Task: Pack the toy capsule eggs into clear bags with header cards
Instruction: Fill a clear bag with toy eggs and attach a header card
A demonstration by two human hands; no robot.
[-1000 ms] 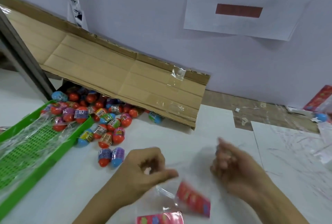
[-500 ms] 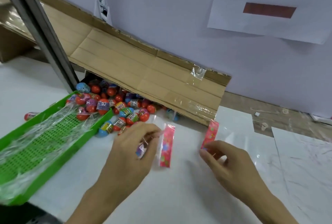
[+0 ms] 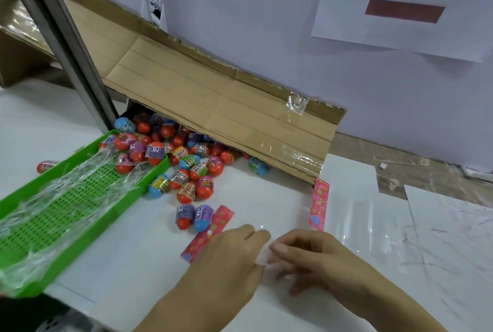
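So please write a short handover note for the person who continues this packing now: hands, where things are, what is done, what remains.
Left hand and right hand meet at the table's near edge, pinching the edge of a clear bag lying flat.
Two pink header cards: one by the left hand, one further right.
Capsule eggs are heaped under the cardboard ramp and at the green tray.
No egg is visibly bagged yet; all packing remains.

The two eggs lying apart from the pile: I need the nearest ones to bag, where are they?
The two eggs lie side by side on the white table, just below the egg pile, touching the pink header card beyond the left hand.
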